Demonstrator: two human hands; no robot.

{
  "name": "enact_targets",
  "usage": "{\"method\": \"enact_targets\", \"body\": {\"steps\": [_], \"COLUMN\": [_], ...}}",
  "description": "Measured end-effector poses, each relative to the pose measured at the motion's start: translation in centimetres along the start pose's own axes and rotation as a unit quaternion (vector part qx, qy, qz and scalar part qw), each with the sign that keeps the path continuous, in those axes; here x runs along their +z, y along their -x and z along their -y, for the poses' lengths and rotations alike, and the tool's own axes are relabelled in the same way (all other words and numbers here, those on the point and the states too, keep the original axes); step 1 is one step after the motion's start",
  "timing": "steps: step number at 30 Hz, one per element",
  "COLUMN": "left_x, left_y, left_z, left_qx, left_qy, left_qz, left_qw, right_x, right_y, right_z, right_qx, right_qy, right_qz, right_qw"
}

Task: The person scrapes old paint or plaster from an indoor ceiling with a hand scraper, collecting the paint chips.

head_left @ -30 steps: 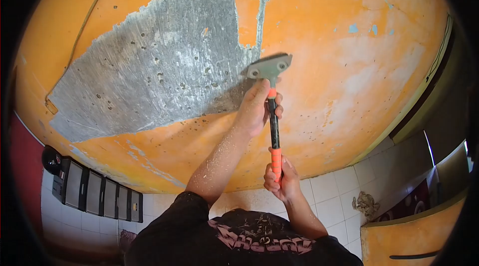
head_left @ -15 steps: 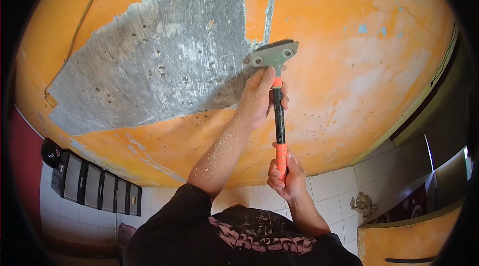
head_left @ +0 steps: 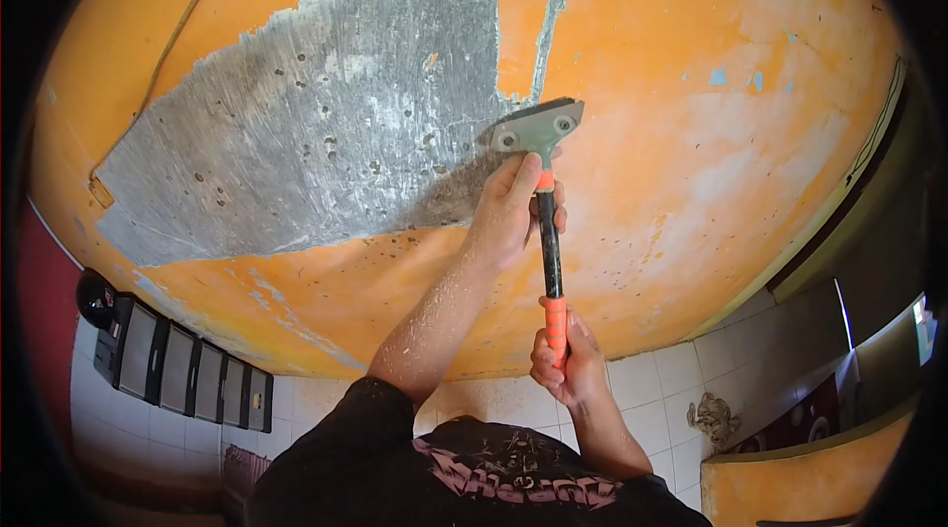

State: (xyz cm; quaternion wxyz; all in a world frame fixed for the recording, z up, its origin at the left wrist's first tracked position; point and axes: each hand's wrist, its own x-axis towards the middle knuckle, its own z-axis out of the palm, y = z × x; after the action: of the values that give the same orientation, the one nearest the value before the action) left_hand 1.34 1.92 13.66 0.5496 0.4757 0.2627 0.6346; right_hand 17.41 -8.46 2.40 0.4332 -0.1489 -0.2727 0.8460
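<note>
A long-handled paint scraper [head_left: 550, 236] stands nearly upright, its wide head against the orange wall [head_left: 681, 171]. My left hand [head_left: 509, 206] wraps round the upper handle just under the head, thumb up along it. Lower down, my right hand [head_left: 571, 359] grips the orange end of the handle. The blade lies at the right edge of a large grey scraped patch [head_left: 326, 142]. Just above the blade runs a narrow scraped strip [head_left: 546, 38], with orange paint between it and the patch. Pale flakes dot my left forearm.
A black drawer unit [head_left: 183, 364] stands at lower left on white tiles, with a black helmet-like object [head_left: 96, 298] at its end. A cable [head_left: 178, 33] runs down the wall's left side. At lower right are a crumpled cloth [head_left: 713, 416] and an orange ledge [head_left: 810, 473].
The view has shifted slightly, so the wall and scraper sit a little lower in it. Both hands keep their grip on the scraper, whose head stays near the same spot on the wall.
</note>
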Motion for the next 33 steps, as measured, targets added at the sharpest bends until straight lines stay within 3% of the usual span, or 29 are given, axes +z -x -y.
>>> {"method": "enact_targets", "body": {"steps": [6, 15, 21, 27, 33], "left_x": [0.0, -0.9, -0.4, -0.5, -0.4], "left_y": [0.5, 0.3, -0.5, -0.6, 0.1], "left_z": [0.2, -0.4, -1.3, -1.2, -1.6], "left_qx": [0.004, 0.003, 0.025, 0.011, -0.003], "left_qy": [0.016, -0.03, -0.034, -0.045, -0.032], "left_qz": [-0.015, 0.002, -0.003, 0.022, 0.013], "left_qw": [1.0, 1.0, 0.999, 0.999, 0.999], "right_x": [0.6, -0.7, 0.3, 0.8, 2.9], "right_y": [0.0, -1.3, -2.6, -1.3, -0.2], "right_z": [-0.6, -1.9, -0.5, -1.4, -1.7], "right_qx": [0.006, 0.024, -0.026, -0.011, -0.008], "right_qy": [-0.002, -0.105, 0.03, -0.02, 0.017], "right_qz": [0.005, 0.08, 0.043, 0.014, -0.027], "right_qw": [1.0, 0.991, 0.998, 1.0, 0.999]}}
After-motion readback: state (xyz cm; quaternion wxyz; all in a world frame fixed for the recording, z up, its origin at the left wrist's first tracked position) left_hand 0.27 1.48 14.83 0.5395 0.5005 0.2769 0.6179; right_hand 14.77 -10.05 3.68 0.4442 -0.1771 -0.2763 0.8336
